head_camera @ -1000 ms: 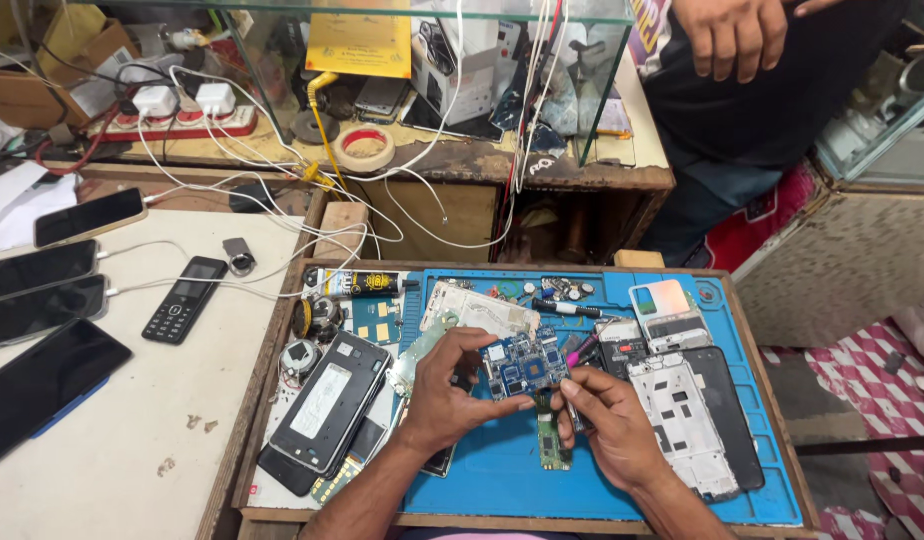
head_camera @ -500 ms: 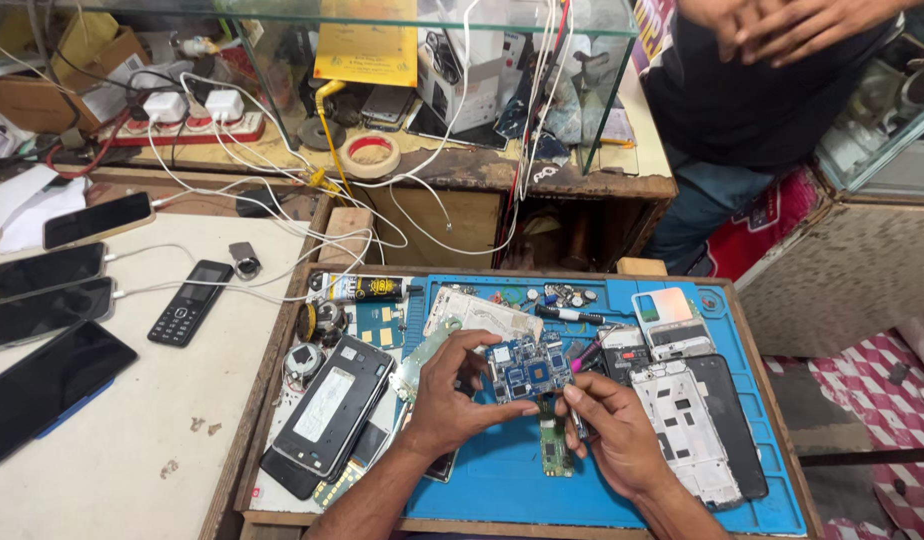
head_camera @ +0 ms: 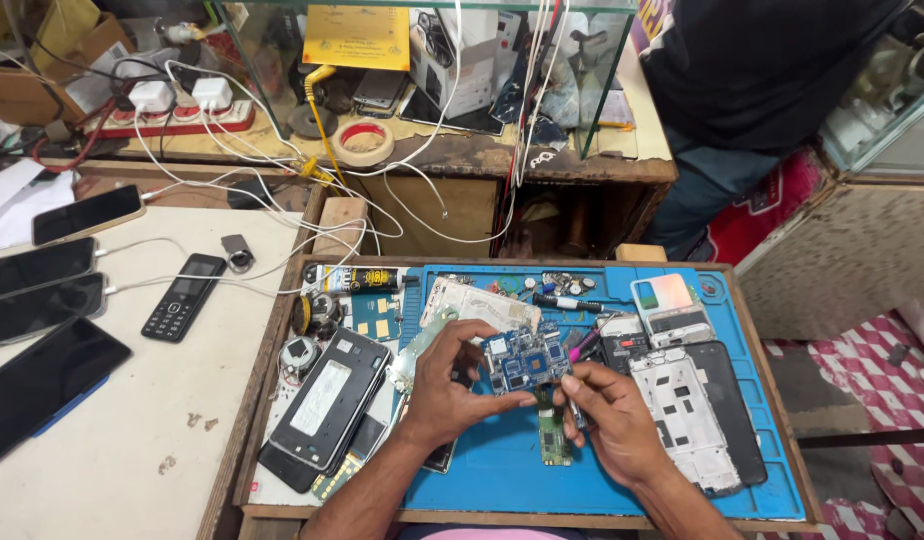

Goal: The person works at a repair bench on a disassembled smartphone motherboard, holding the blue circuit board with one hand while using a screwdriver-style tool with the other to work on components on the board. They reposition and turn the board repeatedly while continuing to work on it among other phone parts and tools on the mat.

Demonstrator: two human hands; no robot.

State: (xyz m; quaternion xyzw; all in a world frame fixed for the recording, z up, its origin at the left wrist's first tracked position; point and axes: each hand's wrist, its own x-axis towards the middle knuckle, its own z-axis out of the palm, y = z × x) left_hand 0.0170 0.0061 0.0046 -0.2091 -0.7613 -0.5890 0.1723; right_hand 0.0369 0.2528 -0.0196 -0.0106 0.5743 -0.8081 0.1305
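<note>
Small blue rectangular phone circuit board (head_camera: pixel 527 362) with metal shields sits raised above the blue silicone work mat (head_camera: pixel 502 470), about mid-tray, held between both hands. Left hand (head_camera: pixel 450 385) pinches the board's left edge, thumb under, fingers curled over the top. Right hand (head_camera: pixel 612 425) is closed around a thin tool (head_camera: pixel 572 408), likely tweezers, tip at the board's lower right edge; the exact contact point cannot be made out.

Judgement: fine work on the board goes best with the left-hand grip kept on the edges only, off the components, board level, both wrists braced near the mat, and the tool tip worked with light force so nothing slips or flicks off.

Just below the board on the mat lies a small green narrow circuit strip (head_camera: pixel 553 440). Right of the hands: a white perforated phone mid-frame (head_camera: pixel 682 415) over a black phone back. Left: a black opened phone chassis (head_camera: pixel 327 395). Far edge of the mat: a black-handled screwdriver (head_camera: pixel 567 301) and loose screws. Outside the wooden tray (head_camera: pixel 257 400), far left, several dark phones (head_camera: pixel 42 385) lie on the white tabletop.
</note>
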